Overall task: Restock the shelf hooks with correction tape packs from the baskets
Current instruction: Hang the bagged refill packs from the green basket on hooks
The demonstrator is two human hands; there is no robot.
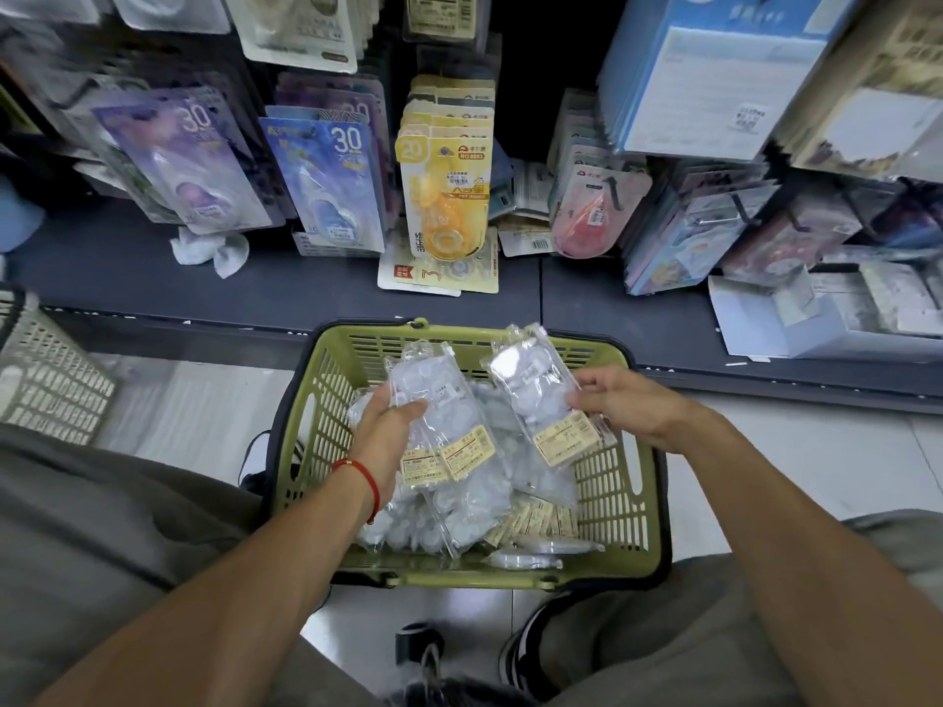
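Observation:
A green plastic basket point(620, 512) stands on the floor below me, filled with clear correction tape packs point(485, 502) that carry cream labels. My left hand point(385, 431) grips a stack of clear packs point(444, 400) over the basket's middle. My right hand point(620, 400) pinches a single clear pack point(541, 390) by its edge, held tilted above the basket's right side. Shelf hooks carry hanging packs: purple point(189, 160), blue point(326, 181), yellow point(444, 181) and pink point(597, 211).
A dark shelf base point(153, 283) runs across in front of the basket, with loose packs point(439, 275) and a crumpled white cloth point(209, 250) lying on it. A white basket point(46, 375) sits at the left. Boxes point(816, 318) stand at the right. My shoes point(525, 655) are under the basket's near edge.

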